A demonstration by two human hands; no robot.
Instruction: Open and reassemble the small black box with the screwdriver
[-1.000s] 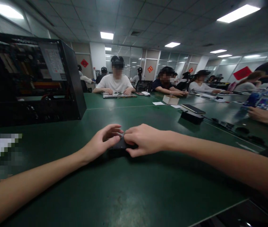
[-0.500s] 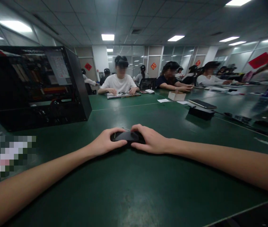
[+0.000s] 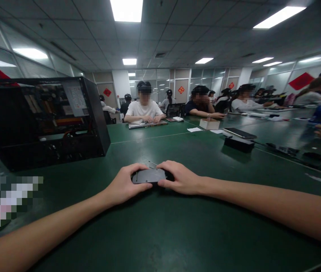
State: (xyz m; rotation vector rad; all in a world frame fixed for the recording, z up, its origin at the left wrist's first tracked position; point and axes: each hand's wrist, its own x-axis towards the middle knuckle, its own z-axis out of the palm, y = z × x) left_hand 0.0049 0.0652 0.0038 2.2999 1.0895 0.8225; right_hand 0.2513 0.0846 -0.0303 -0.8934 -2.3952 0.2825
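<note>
Gripping a flat black phone-like slab [image 3: 149, 176] on the green table [image 3: 160, 226] in front of me, left hand [image 3: 125, 185] pinching one end, right hand [image 3: 181, 178] the other. Open PC case [image 3: 44, 121] sits off left.

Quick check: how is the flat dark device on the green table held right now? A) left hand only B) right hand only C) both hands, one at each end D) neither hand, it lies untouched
C: the left hand grips one end of the device and the right hand the other, down at the table.
</note>
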